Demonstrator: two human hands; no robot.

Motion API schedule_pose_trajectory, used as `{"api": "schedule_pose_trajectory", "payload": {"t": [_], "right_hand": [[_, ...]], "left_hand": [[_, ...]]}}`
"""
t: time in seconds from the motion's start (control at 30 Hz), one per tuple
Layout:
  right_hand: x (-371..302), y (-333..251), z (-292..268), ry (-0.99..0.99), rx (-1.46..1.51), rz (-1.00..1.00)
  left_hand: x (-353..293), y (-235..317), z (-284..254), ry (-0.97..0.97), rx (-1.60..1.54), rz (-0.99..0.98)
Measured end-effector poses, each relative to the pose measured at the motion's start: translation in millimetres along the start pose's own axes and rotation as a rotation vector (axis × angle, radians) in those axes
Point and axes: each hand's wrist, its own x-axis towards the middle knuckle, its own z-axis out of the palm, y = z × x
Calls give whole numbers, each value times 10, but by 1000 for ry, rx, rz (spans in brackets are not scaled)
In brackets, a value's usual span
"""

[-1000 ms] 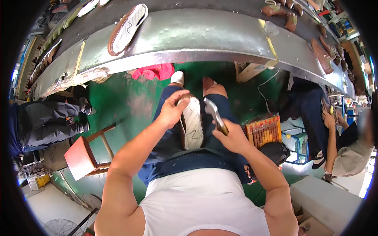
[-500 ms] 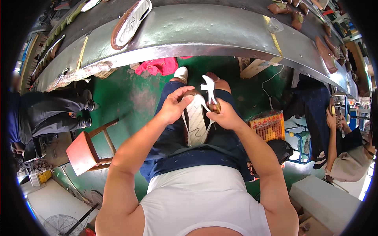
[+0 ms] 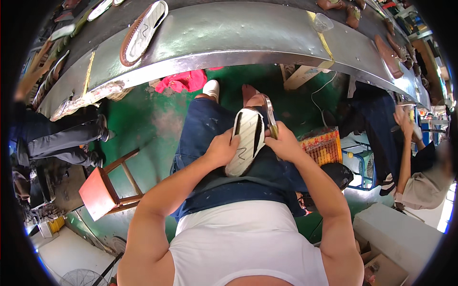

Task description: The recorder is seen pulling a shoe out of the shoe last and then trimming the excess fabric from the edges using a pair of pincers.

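A shoe (image 3: pixel 244 145) lies sole side up across my lap, its pale bottom marked with a dark squiggle and a dark gap along its right edge. My left hand (image 3: pixel 223 150) is closed on its left side, thumb on the bottom. In my right hand (image 3: pixel 285 143), closed beside the shoe's right edge, are shiny metal pincers (image 3: pixel 269 110), curved head pointing away from me. Whether the pincers' jaws touch the shoe, I cannot tell. On the metal bench ahead rests a similar brown-and-white shoe (image 3: pixel 143 34).
The metal-edged bench (image 3: pixel 238 33) curves across the far side, with brown shoes (image 3: pixel 389 56) at its right. A red-seated chair (image 3: pixel 99 193) stands left. Right are a patterned orange bag (image 3: pixel 320 148) and a working person (image 3: pixel 422 176); another person's legs (image 3: pixel 67 140) show left.
My left hand has moved from the shoe's far end down to its left side. The shoe has tilted and shifted slightly right. The pincers have turned edge-on along its right side.
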Motion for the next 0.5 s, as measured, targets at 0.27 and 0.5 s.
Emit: {"api": "schedule_pose_trajectory", "payload": {"t": [0.27,0.5], "right_hand": [[-601,-173,-343,-390,-459,-200],[-491,-344,-146,-259,-887,-552]], "left_hand": [[-115,-244,-7,-352,-740,35],[-260,-506,246,-278,-678,135]]}}
